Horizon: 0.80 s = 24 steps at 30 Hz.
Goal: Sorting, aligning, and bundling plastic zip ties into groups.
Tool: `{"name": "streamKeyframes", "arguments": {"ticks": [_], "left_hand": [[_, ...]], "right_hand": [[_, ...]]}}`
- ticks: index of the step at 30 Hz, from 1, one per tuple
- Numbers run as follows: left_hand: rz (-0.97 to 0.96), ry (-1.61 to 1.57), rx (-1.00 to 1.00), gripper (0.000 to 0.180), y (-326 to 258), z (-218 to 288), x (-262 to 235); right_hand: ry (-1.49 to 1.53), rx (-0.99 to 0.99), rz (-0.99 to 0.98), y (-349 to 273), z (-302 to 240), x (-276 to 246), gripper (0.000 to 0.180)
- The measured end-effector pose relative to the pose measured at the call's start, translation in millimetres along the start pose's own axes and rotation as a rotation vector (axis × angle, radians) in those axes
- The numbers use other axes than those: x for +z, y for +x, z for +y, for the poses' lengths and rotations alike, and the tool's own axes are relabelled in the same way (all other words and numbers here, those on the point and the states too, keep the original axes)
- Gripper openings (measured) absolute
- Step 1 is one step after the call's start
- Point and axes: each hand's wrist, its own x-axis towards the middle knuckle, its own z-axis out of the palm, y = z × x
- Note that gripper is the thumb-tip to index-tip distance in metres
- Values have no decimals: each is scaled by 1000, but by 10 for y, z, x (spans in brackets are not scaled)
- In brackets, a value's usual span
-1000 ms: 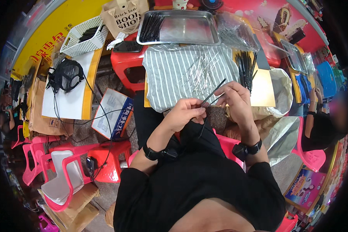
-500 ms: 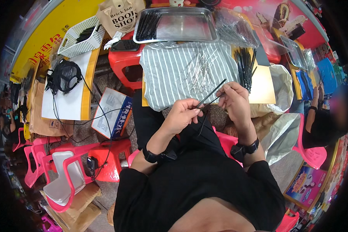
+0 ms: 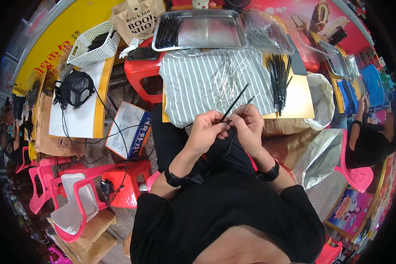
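Note:
Both hands are close together over my lap, in front of the near edge of a grey-and-white striped cloth (image 3: pixel 180 83). A thin black stick (image 3: pixel 236 100) slants up from my left hand (image 3: pixel 205 132), pinched between its thumb and fingers. My right hand (image 3: pixel 248 127) pinches a second thin dark rod (image 3: pixel 249 100), its far end pointing up to the right. Black ends also hang below the fingers; which stick they belong to is hidden. On the cloth lies a loose heap of thin silvery wires (image 3: pixel 229 79). Beside it is a bundle of black sticks (image 3: pixel 278 81).
A metal tray (image 3: pixel 215 45) with more black sticks stands behind the cloth, with a clear plastic bag (image 3: pixel 268 33) at its right. To the left are a white basket (image 3: pixel 75 56), a phone (image 3: pixel 143 53), a red stool (image 3: pixel 138 77) and a carton (image 3: pixel 123 125). A pale sack (image 3: pixel 319 154) stands right.
My right hand has moved left and down, right up to my left hand. The stick in my left hand now points up more steeply.

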Motion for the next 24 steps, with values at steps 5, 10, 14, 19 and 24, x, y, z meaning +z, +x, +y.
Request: {"name": "streamKeyframes", "arguments": {"ticks": [5, 10, 14, 19, 24], "left_hand": [[8, -52, 75, 11, 43, -98, -16], [30, -43, 70, 11, 80, -57, -76], [35, -38, 59, 13, 92, -93, -117], [27, -48, 44, 14, 91, -68, -126], [-15, -21, 32, 17, 77, -82, -103]], "right_hand": [[-123, -120, 73, 35, 62, 114, 10], [189, 195, 28, 217, 5, 11, 11], [197, 224, -3, 230, 53, -6, 10], [30, 95, 4, 249, 4, 63, 10], [114, 121, 55, 313, 54, -50, 11]]}}
